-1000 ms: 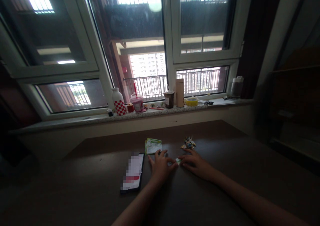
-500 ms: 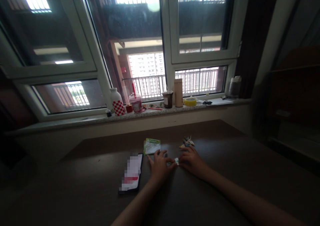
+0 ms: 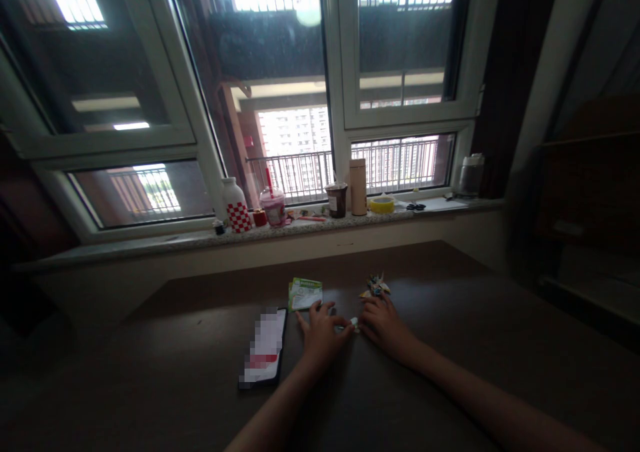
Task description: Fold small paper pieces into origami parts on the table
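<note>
A small pale piece (image 3: pixel 355 323) is held down at the middle of the dark table (image 3: pixel 200 352), between two bare hands.
Its left edge is pinched between the thumb and forefinger of the left hand (image 3: pixel 323 332), whose other fingers are spread; the right hand (image 3: pixel 384 322) is set close at its right side with fingers bent, and whether anything is gripped there cannot be told. A phone (image 3: pixel 265 349) is laid to the left, with green-and-white cards (image 3: pixel 306 295) placed on the far side of the left hand. A little colourful cluster (image 3: pixel 375 285) is seen just beyond the right hand's fingers. Farther off, a checkered bottle (image 3: pixel 237 207) and yellow tape (image 3: pixel 381 205) are lined up on the windowsill (image 3: pixel 200 240).
</note>
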Action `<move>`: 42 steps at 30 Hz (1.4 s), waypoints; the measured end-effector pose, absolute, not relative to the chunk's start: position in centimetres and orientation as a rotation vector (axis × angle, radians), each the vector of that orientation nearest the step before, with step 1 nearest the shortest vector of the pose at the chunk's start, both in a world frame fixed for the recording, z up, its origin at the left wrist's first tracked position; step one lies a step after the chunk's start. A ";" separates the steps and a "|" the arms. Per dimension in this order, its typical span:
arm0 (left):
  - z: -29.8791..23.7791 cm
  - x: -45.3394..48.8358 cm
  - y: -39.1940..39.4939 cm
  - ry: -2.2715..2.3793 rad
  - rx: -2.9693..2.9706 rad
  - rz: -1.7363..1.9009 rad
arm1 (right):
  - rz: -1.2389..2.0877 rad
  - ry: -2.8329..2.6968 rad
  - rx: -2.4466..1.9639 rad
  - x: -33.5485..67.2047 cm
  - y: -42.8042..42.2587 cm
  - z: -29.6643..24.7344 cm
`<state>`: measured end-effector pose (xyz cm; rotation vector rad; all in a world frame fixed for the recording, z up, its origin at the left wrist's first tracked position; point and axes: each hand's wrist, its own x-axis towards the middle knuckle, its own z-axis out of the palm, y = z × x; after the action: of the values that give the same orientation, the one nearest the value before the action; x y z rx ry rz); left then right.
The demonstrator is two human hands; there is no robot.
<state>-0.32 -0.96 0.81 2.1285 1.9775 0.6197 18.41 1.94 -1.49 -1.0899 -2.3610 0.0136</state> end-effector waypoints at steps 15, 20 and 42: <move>1.3 0.3 -0.7 1.998 2.035 0.584 | 0.191 -2.252 -1.225 18.6 1.3 -0.7; 1.2 0.5 -0.6 2.006 2.057 0.569 | 0.205 -2.217 -1.283 18.4 1.7 -1.1; 1.2 0.6 -0.4 1.984 2.108 0.548 | 0.335 -2.072 -1.445 17.3 2.1 -0.9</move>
<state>0.60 -0.42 1.17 2.1079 1.9836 0.5483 17.35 2.05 -0.87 -1.4447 -2.0716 0.3355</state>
